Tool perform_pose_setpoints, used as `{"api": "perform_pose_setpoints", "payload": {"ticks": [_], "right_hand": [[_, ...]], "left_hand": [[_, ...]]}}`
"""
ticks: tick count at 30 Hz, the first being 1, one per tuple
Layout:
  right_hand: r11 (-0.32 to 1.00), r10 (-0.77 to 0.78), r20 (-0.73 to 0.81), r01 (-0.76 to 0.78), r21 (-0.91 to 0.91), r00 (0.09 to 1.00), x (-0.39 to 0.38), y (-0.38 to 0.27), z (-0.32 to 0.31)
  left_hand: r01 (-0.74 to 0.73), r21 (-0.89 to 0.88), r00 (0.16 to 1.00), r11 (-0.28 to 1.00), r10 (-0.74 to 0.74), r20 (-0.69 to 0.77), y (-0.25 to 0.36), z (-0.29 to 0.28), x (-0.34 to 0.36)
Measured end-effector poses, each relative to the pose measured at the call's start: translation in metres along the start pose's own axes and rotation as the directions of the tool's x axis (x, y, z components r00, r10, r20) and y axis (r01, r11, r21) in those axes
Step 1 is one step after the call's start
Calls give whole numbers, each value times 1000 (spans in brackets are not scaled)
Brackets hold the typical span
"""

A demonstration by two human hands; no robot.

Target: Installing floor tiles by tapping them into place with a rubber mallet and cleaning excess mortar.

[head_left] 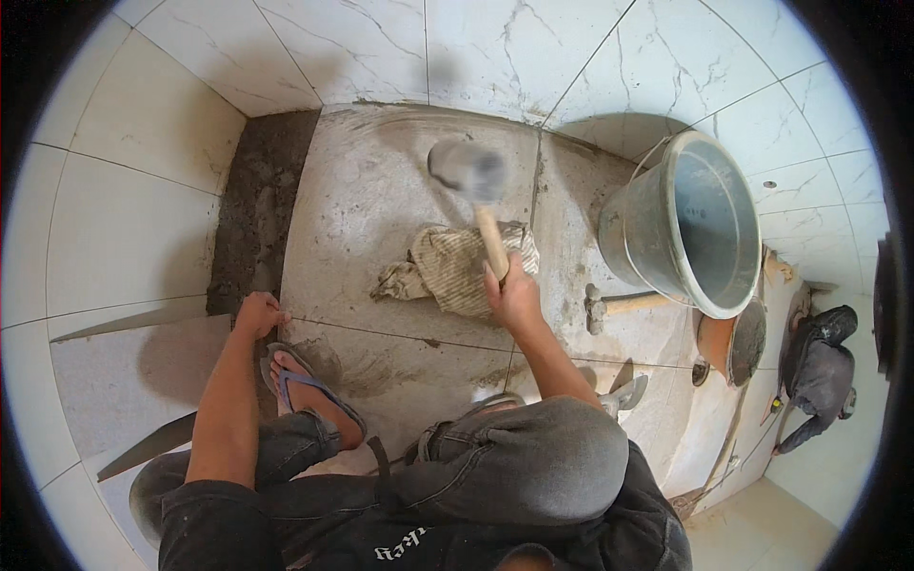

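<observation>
My right hand (517,297) is wrapped round the wooden handle of a rubber mallet (487,181), whose dark head is smeared by motion above a large pale floor tile (371,190). Under the handle lies a crumpled striped rag (457,266). At the tile's left edge, beside a strip of dark mortar (257,205), is my left hand (257,316). Its fingers are curled and drawn together near the tile joint; whether anything is between them is hidden.
A grey bucket (647,219) stands at right, with a hammer (624,305) beside it and a mortar-smeared orange container (719,343) behind. Near my right knee lies a trowel (625,393). A loose tile (124,371) is at left. Another person (824,371) crouches far right.
</observation>
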State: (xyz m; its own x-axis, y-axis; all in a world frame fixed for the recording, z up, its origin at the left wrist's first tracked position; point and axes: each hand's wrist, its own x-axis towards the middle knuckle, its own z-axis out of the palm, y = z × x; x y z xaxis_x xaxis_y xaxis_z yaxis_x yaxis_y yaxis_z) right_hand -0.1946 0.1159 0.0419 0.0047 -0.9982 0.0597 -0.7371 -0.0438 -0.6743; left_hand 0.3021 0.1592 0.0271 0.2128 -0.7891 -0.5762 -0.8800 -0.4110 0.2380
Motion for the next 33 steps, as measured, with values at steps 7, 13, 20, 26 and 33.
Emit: {"api": "perform_pose_setpoints", "payload": {"ticks": [7, 13, 20, 26, 33], "right_hand": [[999, 2, 88, 2, -48, 996, 7, -18, -15], [984, 47, 186, -13, -178, 981, 4, 12, -11], [989, -19, 99, 33, -142, 995, -9, 24, 4], [999, -2, 62, 5, -46, 998, -2, -28, -16], [959, 128, 254, -55, -278, 959, -5, 7, 1]], "left_hand": [[-7, -3, 999, 1000, 7, -45, -14, 3, -2], [-14, 35, 999, 999, 15, -30, 3, 0, -3], [8, 16, 1000, 1000, -8, -27, 2, 4, 1], [-26, -40, 999, 999, 24, -48, -25, 6, 3], [47, -21, 999, 999, -47, 18, -4, -3, -1]]}}
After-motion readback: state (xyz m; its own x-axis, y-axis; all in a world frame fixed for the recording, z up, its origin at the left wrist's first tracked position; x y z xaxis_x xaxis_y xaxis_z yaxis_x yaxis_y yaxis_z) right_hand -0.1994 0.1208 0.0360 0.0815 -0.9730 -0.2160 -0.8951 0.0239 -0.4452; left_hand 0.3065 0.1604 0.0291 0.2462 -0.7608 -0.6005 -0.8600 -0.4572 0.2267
